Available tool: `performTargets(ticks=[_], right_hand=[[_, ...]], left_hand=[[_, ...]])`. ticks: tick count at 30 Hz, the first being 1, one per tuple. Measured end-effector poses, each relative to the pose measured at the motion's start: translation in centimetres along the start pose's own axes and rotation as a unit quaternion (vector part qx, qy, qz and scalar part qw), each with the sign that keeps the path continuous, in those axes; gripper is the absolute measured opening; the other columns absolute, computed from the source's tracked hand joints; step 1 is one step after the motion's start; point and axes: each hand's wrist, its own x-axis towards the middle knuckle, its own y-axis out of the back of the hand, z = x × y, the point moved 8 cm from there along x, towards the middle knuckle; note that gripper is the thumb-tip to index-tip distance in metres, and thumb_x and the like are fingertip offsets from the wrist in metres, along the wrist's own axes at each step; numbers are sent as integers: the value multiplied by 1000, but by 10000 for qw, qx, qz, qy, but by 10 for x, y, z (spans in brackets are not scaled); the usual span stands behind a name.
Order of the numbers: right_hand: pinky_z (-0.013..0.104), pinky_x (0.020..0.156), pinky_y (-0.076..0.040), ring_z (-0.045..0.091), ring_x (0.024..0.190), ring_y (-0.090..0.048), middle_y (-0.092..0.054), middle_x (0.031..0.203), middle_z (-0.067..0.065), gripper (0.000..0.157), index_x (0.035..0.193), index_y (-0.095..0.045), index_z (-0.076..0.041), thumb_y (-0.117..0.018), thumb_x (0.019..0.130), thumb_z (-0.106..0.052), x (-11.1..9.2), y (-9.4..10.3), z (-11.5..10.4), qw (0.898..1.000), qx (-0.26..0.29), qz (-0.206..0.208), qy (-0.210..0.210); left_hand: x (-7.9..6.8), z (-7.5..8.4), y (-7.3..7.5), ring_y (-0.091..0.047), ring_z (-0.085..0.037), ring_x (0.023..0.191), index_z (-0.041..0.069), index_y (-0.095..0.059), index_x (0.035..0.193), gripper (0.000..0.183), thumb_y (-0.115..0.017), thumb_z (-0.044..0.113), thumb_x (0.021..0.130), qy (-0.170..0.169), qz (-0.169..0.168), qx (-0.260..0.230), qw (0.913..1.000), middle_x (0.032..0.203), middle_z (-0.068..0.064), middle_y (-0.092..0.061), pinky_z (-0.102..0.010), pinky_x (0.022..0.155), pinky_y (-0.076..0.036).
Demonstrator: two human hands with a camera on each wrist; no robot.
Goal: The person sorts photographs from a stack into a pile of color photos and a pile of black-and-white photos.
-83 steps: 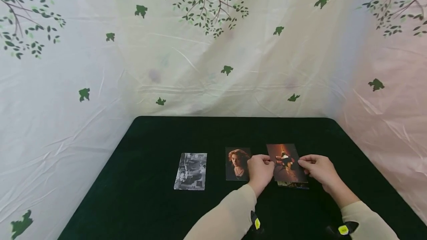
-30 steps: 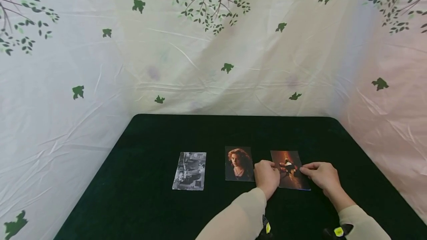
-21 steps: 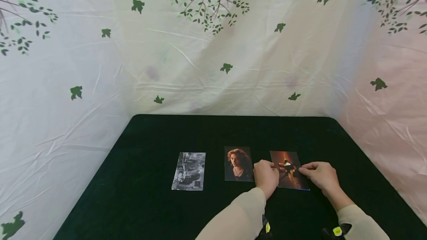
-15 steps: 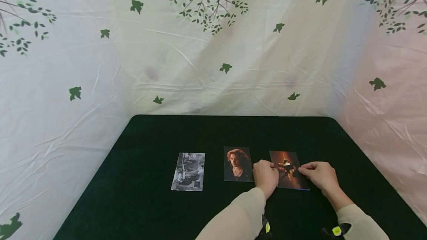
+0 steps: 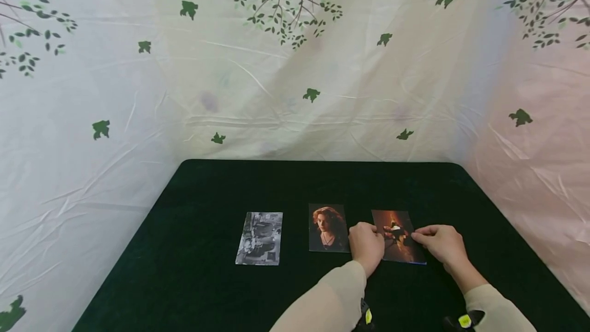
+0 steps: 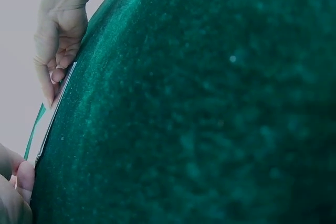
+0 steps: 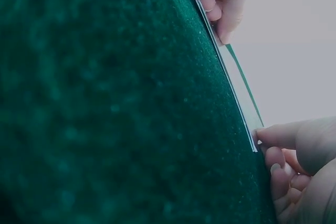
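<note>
A photo card (image 5: 397, 240) with an orange-brown picture lies on the dark green table, on top of another card. A thin blue line of the lower card shows at the near edge. My left hand (image 5: 367, 245) pinches the left edge of the stack, and my right hand (image 5: 444, 244) pinches its right edge between thumb and fingers. From the right wrist, the stack (image 7: 233, 90) appears edge-on, low against the cloth. Beside my left hand lies a portrait card (image 5: 326, 227) of a person with red hair, its lower right corner close to the knuckles.
Farther left, a black-and-white photo card (image 5: 260, 239) lies flat, apart from the others. Dark green cloth covers the table (image 5: 184, 291). Pale fabric walls (image 5: 258, 76) with leaf patterns stand behind it and on both sides.
The orange-brown card, earlier held askew over another, has come down and toward me, now lined up with the one beneath. During the last second both hands have kept their places.
</note>
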Motion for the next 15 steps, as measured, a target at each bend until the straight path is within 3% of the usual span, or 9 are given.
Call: performTargets(ticks=[6,12,15], right_hand=[[32,64,-44,23,86,-56,-62,107,14,42,107,-70,-4,-65,89,-43,-1,0,0,9999,54,-69,-53],[32,64,-45,23,87,-56,-60,108,14,44,109,-68,-4,-63,90,-44,-2,0,1,9998,145,-149,-48],[32,65,-45,24,90,-56,-59,111,15,46,111,-67,-4,-60,92,-46,-2,0,2,9996,188,-193,-53]], left_hand=[[1,0,0,-58,-5,65,7,-78,80,8,-71,5,83,60,-39,-36,10000,71,2,-69,-29,61,-50],[0,1,0,-45,-6,50,11,-72,60,22,-71,7,82,208,-160,-156,9995,48,9,-54,-26,48,-35],[-1,3,3,-48,-5,53,11,-72,62,20,-72,9,81,242,-214,-213,9992,51,9,-55,-26,49,-38]])
